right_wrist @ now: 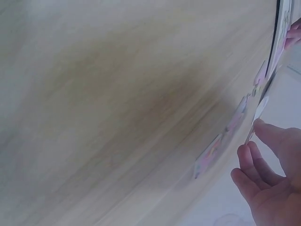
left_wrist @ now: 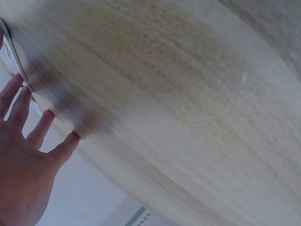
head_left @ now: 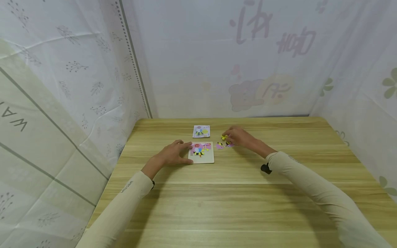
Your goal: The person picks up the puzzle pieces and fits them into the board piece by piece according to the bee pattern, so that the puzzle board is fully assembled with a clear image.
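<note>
A square puzzle board lies on the wooden table, its upper part filled with pink pieces and a striped bee picture. My left hand rests along the board's left side, thumb at the lower corner and fingers at the upper edge, spread and nearly straight. To the right of the board, my right hand pinches a yellow puzzle piece between thumb and fingertips. In the right wrist view this thin piece is tilted, seen edge-on. Loose pink, yellow and black puzzle pieces lie just below that hand.
Behind the board lies a picture card with a similar bee. The wooden table runs back to a patterned curtain, and another curtain hangs along the left side.
</note>
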The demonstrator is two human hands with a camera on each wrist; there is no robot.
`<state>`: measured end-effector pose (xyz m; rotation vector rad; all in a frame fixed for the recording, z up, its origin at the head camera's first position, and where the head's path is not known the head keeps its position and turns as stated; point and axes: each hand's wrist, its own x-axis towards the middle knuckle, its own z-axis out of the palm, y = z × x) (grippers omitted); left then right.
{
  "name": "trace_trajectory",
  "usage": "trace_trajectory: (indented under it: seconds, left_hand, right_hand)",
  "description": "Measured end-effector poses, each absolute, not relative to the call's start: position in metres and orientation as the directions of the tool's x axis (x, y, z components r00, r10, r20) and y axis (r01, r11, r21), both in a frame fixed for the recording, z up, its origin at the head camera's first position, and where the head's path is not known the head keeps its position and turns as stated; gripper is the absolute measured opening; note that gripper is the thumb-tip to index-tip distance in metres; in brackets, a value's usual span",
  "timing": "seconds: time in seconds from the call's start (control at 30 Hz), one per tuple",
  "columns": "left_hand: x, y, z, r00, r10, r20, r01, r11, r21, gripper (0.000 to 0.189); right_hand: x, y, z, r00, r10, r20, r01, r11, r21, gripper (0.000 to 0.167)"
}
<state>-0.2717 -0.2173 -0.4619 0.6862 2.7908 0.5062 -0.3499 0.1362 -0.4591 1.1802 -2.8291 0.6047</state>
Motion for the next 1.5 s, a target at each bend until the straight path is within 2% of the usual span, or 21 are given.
trace_trajectory:
  seconds: [0.4,0.7,0.9,1.23,1.5]
  left_hand:
    - [-0.273,-0.216,-0.463,-0.867,0.479,-0.138,0.400,0.833,0.382,0.092]
    - [-0.273,-0.216,-0.463,-0.867,0.479,-0.140,0.400,0.835,0.376,0.090]
    - [-0.272,-0.215,-0.462,-0.870,0.473,-0.141,0.396,0.840,0.371,0.091]
    - [-0.271,-0.215,-0.462,-0.870,0.473,-0.140,0.397,0.840,0.369,0.092]
    - [-0.273,-0.215,-0.462,-0.869,0.473,-0.147,0.396,0.841,0.368,0.092]
  right_hand:
    - [-0.338,0.125,-0.454,-0.705,-0.694,0.146,-0.693,0.631,-0.349,0.027]
    - [-0.331,0.121,-0.454,-0.702,-0.700,0.134,-0.683,0.607,-0.406,0.029]
    - [-0.329,0.118,-0.455,-0.700,-0.702,0.130,-0.687,0.613,-0.389,0.028]
    - [-0.324,0.114,-0.455,-0.646,-0.742,0.180,-0.743,0.556,-0.373,0.028]
    - [-0.319,0.107,-0.455,-0.648,-0.744,0.161,-0.734,0.555,-0.391,0.030]
